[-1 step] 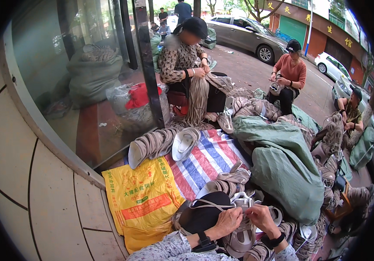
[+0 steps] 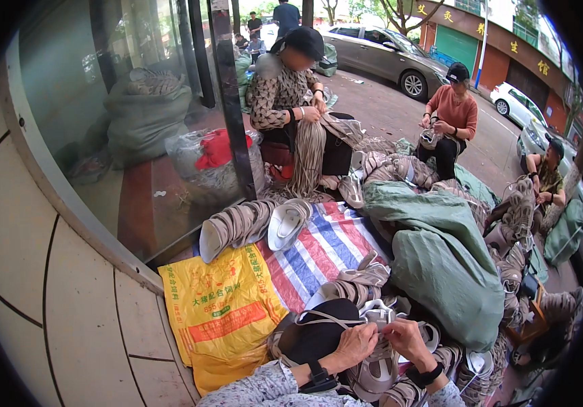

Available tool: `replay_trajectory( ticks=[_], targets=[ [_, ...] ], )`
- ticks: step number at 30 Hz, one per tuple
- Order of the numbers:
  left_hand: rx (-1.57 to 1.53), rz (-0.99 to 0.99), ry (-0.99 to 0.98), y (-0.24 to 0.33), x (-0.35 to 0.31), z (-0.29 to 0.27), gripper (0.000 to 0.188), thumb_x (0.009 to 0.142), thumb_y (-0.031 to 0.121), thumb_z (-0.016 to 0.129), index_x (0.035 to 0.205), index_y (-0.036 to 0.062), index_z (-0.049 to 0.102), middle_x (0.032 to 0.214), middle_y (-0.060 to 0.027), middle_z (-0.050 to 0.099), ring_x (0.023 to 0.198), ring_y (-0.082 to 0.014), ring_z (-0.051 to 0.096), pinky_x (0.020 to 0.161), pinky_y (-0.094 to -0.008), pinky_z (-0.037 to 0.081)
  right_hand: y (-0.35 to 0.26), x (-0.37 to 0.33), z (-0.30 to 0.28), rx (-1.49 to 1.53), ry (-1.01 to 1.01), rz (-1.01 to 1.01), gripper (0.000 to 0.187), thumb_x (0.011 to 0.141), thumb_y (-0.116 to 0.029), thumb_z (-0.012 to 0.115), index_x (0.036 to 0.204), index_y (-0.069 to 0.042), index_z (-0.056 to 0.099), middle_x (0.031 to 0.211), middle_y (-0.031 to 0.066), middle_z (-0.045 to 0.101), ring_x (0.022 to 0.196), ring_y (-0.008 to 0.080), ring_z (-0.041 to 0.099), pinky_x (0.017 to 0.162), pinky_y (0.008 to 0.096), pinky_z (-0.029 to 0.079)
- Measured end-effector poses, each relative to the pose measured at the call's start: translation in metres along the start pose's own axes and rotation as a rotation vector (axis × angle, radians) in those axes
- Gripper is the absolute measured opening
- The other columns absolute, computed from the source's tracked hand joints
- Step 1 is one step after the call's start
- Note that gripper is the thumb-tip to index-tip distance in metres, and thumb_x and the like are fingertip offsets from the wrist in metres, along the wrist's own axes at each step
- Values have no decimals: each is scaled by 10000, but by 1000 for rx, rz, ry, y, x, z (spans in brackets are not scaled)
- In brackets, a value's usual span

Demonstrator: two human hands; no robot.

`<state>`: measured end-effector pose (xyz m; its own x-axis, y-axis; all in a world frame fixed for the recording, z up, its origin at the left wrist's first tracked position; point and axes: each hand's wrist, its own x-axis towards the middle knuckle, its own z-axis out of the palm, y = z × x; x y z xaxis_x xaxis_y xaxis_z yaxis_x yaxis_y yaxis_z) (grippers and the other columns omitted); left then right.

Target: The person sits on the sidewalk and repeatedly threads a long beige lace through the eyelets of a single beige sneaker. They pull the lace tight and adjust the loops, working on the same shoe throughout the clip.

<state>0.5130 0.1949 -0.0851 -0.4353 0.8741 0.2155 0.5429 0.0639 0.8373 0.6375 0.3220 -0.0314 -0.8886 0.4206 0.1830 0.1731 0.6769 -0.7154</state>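
A grey-and-white shoe upper (image 2: 377, 370) lies in front of me, its tongue end (image 2: 377, 313) pointing away. My left hand (image 2: 356, 344) pinches a flat beige shoelace (image 2: 329, 317) close to the upper's lacing holes. The lace loops out to the left over a black rounded shape (image 2: 318, 339). On the other side of the opening, my right hand (image 2: 407, 338) has thumb and finger pinched together at the upper's lacing edge. Whether it grips the lace or the upper's edge is hidden by the fingers. More uppers (image 2: 354, 290) are heaped just beyond my hands.
A yellow printed sack (image 2: 223, 305) and a striped tarp (image 2: 332, 247) spread to the left, with stacked uppers (image 2: 244, 222) on them. A large green sack (image 2: 447, 271) bulges at right. Beyond, co-workers (image 2: 298, 102) sit handling uppers and laces. A glass door (image 2: 149, 136) stands left.
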Motion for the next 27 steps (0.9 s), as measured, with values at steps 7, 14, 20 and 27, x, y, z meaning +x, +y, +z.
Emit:
replay_trajectory(
  ticks=[7,14,20,27],
  targets=[
    [-32,-33,-41,5,3,-8,118,880,157,627,899,48,587,793,-156,663,760,-371,660,644,-470,500,0,1,-5,0,-20,51,100,706,49,683,796,7,690,661,101,615,559,190,583,521,301,438],
    [-14,12,-10,2,1,-9,119,881,159,627,904,49,589,795,-150,671,755,-364,664,637,-472,503,-2,0,-13,4,-17,77,89,716,59,667,786,8,687,663,78,626,565,133,585,531,265,445],
    [20,-25,-58,14,0,-15,117,882,179,625,906,68,602,802,-164,664,770,-381,659,649,-477,505,4,-19,-12,22,83,146,114,756,-1,683,869,-6,676,685,99,610,579,164,575,538,297,450],
    [74,-73,-73,9,6,-46,121,846,140,667,826,23,649,679,-152,639,607,-285,667,552,-389,502,11,-13,5,263,157,149,71,777,47,653,845,26,653,713,109,579,623,188,557,560,322,441]
  ],
)
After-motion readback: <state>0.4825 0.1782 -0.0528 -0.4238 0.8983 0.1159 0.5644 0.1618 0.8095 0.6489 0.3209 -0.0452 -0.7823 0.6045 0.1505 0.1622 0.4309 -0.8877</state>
